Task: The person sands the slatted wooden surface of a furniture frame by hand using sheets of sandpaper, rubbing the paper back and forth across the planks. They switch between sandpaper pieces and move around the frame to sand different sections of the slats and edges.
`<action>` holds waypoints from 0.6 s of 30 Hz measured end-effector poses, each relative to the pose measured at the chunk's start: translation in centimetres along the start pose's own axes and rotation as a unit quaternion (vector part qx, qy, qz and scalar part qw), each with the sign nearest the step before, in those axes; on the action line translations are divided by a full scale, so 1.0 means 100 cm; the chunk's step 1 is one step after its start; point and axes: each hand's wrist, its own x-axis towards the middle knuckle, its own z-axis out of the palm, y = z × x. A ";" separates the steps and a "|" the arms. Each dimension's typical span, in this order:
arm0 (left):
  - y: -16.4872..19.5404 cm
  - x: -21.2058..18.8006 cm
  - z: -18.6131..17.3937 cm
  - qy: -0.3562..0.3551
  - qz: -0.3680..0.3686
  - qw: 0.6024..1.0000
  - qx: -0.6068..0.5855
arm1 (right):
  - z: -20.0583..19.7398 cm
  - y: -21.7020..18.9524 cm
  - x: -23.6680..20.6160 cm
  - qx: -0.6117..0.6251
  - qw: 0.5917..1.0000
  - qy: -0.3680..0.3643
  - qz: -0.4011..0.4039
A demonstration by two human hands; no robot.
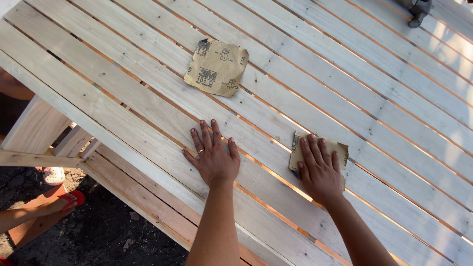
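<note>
1. The step in hand looks like sanding the slatted wooden panel [315, 74], a wide surface of pale boards with narrow gaps between them, which serves here as the bench.
2. The right hand [320, 170] lies flat, fingers spread and pressing down on a small sheet of sandpaper [340, 148]. The grip is not clenched: the palm and fingers pin the sheet against a board, and only the sheet's far and right edges show past the fingertips.
3. The left hand [213, 155] rests beside it, to the left, palm down and fingers open on the bare wood, holding nothing. It appears to steady the panel. A ring shows on one finger.
4. A second sheet of sandpaper [217, 67], tan and slightly curled, lies loose on the boards beyond the left hand, well apart from both hands and untouched.
5. A grey tool [416, 11] sits at the far right corner, far from either grip; I cannot tell what kind it is.
6. Below the panel's left edge, beyond the left hand, a red sandal [71, 199] and a white shoe [53, 175] show on dark ground; whose feet these are I cannot tell.
7. In my judgement, the next move calls for even downward pressure from the right palm and strokes along the grain of the board, keeping the sheet from catching in the gaps, while the left hand holds firm.
</note>
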 end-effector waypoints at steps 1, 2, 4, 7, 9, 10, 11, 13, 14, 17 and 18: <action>0.000 0.000 0.000 -0.001 0.001 1.000 0.004 | 0.003 0.004 -0.003 0.006 1.000 0.002 0.006; 0.001 0.000 0.001 -0.003 0.002 1.000 0.012 | 0.006 0.002 0.001 0.013 1.000 0.005 0.012; 0.001 0.001 0.002 -0.007 -0.001 1.000 0.028 | 0.010 -0.014 0.029 -0.001 1.000 -0.001 -0.001; 0.000 0.003 0.005 -0.011 -0.006 1.000 0.024 | 0.009 -0.050 0.087 -0.003 1.000 -0.008 -0.016; -0.001 0.003 0.008 0.002 -0.007 1.000 0.020 | 0.007 -0.072 0.124 0.037 0.999 0.005 -0.022; -0.002 0.003 0.009 0.009 -0.007 1.000 0.016 | 0.006 -0.079 0.133 0.043 0.999 0.000 -0.028; -0.003 0.002 0.009 0.013 -0.009 1.000 0.011 | 0.004 -0.080 0.138 0.048 0.998 -0.006 -0.034; -0.004 0.001 0.009 0.020 -0.003 1.000 0.001 | 0.003 -0.069 0.127 0.042 0.999 -0.013 -0.032; -0.005 0.000 0.009 0.023 0.001 1.000 0.002 | 0.003 -0.056 0.110 0.029 0.999 -0.014 -0.026; -0.003 -0.002 0.007 0.026 0.005 1.000 0.007 | 0.003 -0.005 0.044 0.020 1.000 0.008 0.019; -0.002 -0.002 0.006 0.028 0.006 1.000 0.010 | 0.003 0.009 0.019 0.032 0.998 0.014 0.057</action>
